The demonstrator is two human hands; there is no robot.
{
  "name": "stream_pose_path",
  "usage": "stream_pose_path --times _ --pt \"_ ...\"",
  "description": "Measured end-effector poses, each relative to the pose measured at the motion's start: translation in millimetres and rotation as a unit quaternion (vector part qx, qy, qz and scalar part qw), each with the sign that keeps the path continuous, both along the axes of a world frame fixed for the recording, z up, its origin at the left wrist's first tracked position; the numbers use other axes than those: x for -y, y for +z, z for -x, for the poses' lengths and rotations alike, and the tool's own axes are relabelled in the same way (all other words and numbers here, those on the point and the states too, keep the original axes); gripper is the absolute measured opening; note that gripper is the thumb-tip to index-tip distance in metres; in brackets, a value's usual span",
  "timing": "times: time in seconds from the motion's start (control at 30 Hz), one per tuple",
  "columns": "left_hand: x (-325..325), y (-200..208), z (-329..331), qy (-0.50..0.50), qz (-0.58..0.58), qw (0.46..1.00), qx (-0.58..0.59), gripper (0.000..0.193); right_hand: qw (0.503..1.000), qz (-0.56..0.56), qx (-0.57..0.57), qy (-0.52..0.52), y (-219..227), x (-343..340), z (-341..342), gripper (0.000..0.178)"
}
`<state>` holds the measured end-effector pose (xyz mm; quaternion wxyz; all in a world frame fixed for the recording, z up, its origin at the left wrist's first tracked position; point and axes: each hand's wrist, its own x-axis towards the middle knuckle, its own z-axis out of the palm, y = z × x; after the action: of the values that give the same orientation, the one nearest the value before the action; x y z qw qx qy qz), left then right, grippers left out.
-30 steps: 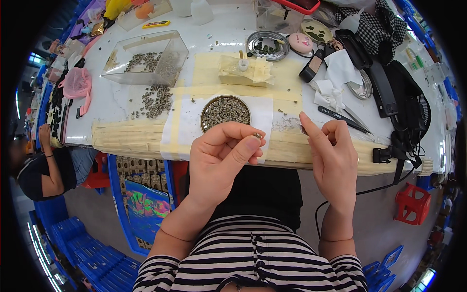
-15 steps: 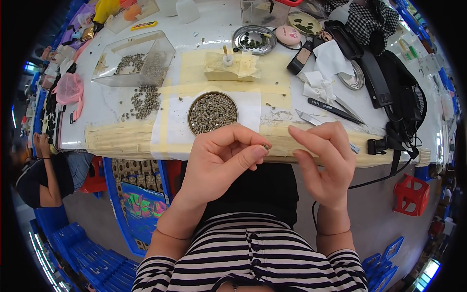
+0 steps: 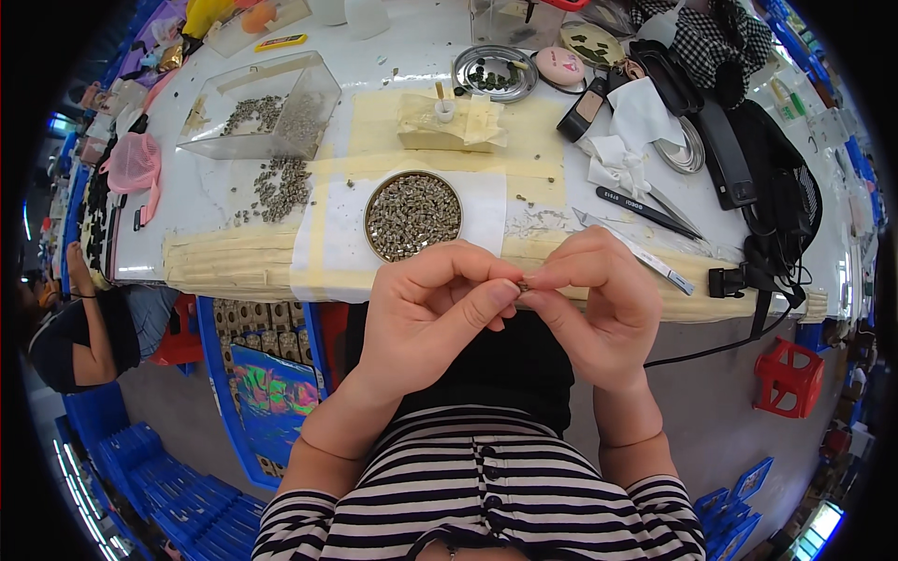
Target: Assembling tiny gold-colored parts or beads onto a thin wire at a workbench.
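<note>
Metallic piece (image 3: 524,286), seemingly light and stiff, best held by its edges: left hand (image 3: 423,316) and right hand (image 3: 606,304) pinch it.

Table, left: pink netting (image 3: 133,165) is laid near the edge; a slim yellow packet (image 3: 281,43) is placed farther back.
Table, right: white tissue (image 3: 643,112) is crumpled near a round pink case (image 3: 559,66); a checked cloth (image 3: 697,37) is bunched behind a black bag (image 3: 789,154).
Floor, right: a red plastic stool (image 3: 790,381) is stood.
Floor, left: blue plastic trays (image 3: 168,477) are lined up closely.
</note>
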<state>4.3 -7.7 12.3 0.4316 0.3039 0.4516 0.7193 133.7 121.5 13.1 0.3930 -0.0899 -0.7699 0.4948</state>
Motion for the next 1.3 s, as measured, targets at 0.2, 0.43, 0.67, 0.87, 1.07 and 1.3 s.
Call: stream_pose_path --times 0.2,0.43,0.67,0.87,1.07,1.3 --pt "2.6 -2.4 5.2 -0.021 -0.019 1.000 -0.006 0.012 1.000 -0.018 -0.008 -0.009 -0.4 2.7 1.4 0.018" --pt "3.6 0.1 11.2 -0.065 0.033 0.997 0.022 0.012 0.995 -0.093 0.029 0.009 6.7 -0.8 2.8 0.019" --pt "2.6 -8.1 9.7 -0.065 0.004 0.988 0.137 0.008 0.995 -0.093 0.039 0.008 14.3 0.3 4.9 0.020" --pt "3.9 -7.6 6.6 -0.066 -0.006 0.981 0.183 0.007 0.995 -0.097 0.023 0.015 15.1 -1.2 5.7 0.020" --pt "3.3 -5.8 5.3 -0.062 -0.008 0.979 0.192 0.008 0.996 -0.089 0.018 0.014 16.8 -2.2 6.0 0.020" --pt "3.0 -6.7 4.3 -0.049 -0.019 0.983 0.175 0.009 0.998 -0.058 0.004 0.012 11.8 -1.0 6.6 0.019"
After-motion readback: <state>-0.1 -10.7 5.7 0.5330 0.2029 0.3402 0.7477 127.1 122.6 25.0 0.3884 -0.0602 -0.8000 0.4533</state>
